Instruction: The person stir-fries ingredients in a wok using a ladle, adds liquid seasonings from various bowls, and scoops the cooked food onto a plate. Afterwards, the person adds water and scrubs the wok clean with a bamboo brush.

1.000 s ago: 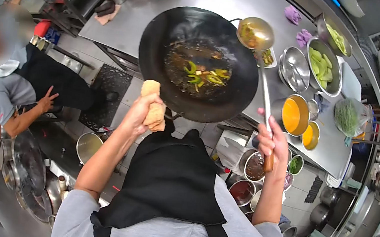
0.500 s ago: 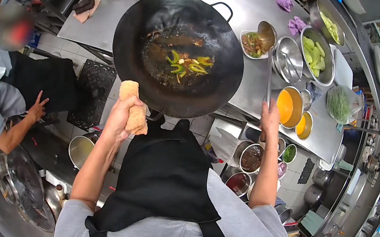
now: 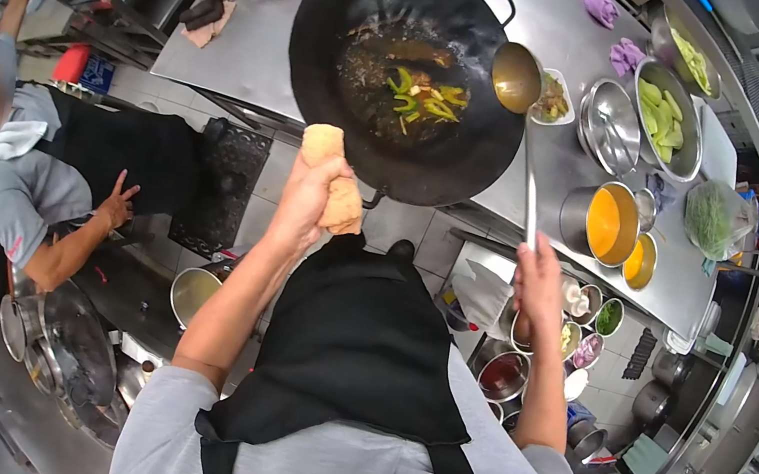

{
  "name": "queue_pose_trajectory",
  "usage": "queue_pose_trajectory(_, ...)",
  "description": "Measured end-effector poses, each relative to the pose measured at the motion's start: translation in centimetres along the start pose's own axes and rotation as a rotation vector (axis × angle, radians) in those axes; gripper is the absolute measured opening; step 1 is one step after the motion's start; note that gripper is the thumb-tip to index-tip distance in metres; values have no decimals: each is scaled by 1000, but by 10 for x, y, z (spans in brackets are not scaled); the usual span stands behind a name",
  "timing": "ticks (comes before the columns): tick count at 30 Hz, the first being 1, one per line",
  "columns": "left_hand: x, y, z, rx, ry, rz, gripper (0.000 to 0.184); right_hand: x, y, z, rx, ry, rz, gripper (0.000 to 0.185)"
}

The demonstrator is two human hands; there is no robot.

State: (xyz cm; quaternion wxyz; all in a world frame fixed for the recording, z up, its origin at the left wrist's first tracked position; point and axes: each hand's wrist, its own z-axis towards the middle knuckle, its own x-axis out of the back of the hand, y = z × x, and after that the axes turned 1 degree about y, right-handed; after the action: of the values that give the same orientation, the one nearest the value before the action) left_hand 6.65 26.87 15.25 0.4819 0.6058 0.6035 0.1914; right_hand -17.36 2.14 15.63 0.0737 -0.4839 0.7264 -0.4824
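Observation:
My left hand (image 3: 310,196) is closed around a folded tan cloth (image 3: 342,205) at the near left rim of a big black wok (image 3: 330,56). Whether the cloth pinches the rim is hidden. Cut green peppers and brown bits (image 3: 424,98) lie in the wok, amid oily residue. My right hand (image 3: 538,285) grips the long handle of a metal ladle (image 3: 517,79). The ladle's bowl hangs over the wok's right edge, with brownish liquid showing in it. Just beyond it, a white dish (image 3: 563,117) of cooked food is partly covered by the ladle.
Metal bowls (image 3: 612,126) and a bowl of cut green vegetables (image 3: 660,114) stand right on the steel table (image 3: 238,60). Pots of orange liquid (image 3: 610,227) sit nearer. Below are several ingredient containers (image 3: 503,373). A co-worker in a black apron (image 3: 125,152) is at left.
The ladle has moved left from over the white dish to the wok's right edge. The wok and my left hand have shifted slightly away and right; the whole view has shifted too.

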Motion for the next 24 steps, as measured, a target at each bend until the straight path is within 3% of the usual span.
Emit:
queue_pose_trajectory(2, -6, -2, 3, -7, 0, -2, 30, -34, 8, -7, 5, 3, -8, 23)
queue_pose_trajectory(6, -19, -4, 14, -38, -59, 48, 36, -81, -10, -19, -124, -329, 511, 29)
queue_pose_trajectory(8, -23, -7, 19, -75, -18, 69, 23, -78, -26, -32, -197, -529, 757, 34)
queue_pose_trajectory(12, -19, 5, 15, 52, -31, 22, 16, -64, -21, -30, -377, -917, 1175, 37)
queue_pose_trajectory(16, -7, 5, 8, 200, -54, -60, 10, -41, -28, -39, -485, -953, 1282, 41)
queue_pose_trajectory(24, 16, 13, -15, 334, -84, -45, 17, 39, -33, -34, -233, -763, 1126, 39)
